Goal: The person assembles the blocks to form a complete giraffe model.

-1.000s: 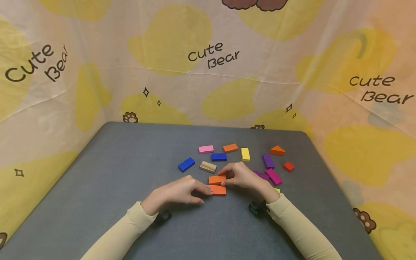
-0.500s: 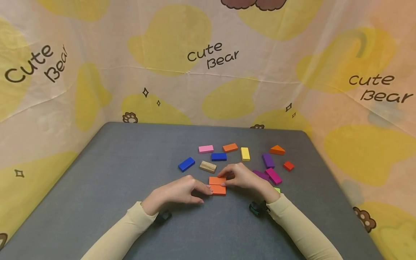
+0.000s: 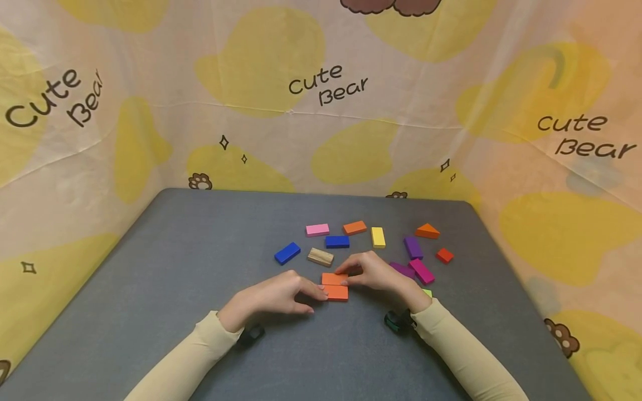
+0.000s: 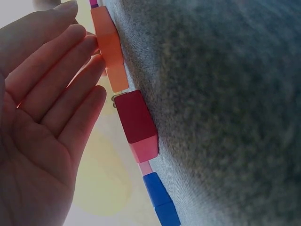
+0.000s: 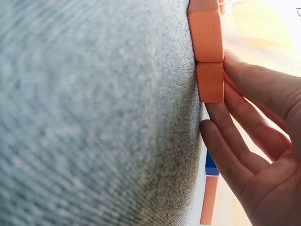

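On the grey desk, well in from the left and right edges, a near orange block and a far orange block lie flat with their long sides touching, the far one on the side toward the desk's far edge; the left hand reaches in from the left, its fingers extended and close to one another with the thumb apart, a fingertip touching the left end of the near orange block; the right hand comes from the right, thumb and forefinger clamped on the right end of the far orange block; toward the far edge lie a wooden block, a left blue block and a right blue block, with a pink block, a slanted orange block and an upended-looking yellow block, its long side pointing to the far edge, beyond them; nearer the far right corner sit an orange triangle and a red block, with a violet block, a magenta block and a dark purple block grouped beside the right hand; a light green piece, perhaps another block, is mostly hidden by the right wrist.
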`<state>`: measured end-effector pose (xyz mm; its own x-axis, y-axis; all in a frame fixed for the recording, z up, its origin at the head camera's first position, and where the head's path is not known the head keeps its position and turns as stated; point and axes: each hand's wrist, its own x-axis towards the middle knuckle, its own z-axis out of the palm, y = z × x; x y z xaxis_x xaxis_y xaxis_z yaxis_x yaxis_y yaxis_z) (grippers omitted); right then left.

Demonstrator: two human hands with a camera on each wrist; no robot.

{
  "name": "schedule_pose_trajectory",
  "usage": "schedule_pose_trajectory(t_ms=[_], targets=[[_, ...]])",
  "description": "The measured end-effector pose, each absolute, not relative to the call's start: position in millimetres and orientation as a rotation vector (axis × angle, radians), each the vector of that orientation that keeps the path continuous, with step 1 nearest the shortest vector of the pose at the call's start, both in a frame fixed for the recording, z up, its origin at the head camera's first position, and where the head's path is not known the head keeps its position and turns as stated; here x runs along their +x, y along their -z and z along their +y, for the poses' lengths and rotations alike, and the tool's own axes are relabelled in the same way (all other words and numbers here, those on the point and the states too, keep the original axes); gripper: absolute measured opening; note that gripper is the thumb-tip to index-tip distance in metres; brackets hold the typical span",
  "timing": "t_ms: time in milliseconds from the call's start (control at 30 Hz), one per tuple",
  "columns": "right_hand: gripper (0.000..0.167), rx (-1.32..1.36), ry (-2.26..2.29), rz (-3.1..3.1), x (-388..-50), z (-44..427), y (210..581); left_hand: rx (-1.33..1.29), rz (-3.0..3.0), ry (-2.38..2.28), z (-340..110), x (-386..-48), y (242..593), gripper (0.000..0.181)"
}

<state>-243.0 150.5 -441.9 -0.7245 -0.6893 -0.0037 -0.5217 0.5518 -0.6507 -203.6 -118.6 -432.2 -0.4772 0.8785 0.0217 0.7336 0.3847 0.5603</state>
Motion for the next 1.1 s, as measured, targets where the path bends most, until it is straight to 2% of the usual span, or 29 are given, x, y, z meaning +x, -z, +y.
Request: schedule_pose_trajectory(t_ms=[667, 1100], targets=[[0.027, -0.993, 0.95, 2.529, -244.1, 152.4, 443.9, 1.434, 2.356, -0.741, -115.9, -204.7, 429.5, 0.036], [0.036, -0.933, 1.039, 2.565, -241.6, 176.9, 431.6, 1.444, 2.386, -0.761, -113.2, -205.1, 429.9, 0.033]])
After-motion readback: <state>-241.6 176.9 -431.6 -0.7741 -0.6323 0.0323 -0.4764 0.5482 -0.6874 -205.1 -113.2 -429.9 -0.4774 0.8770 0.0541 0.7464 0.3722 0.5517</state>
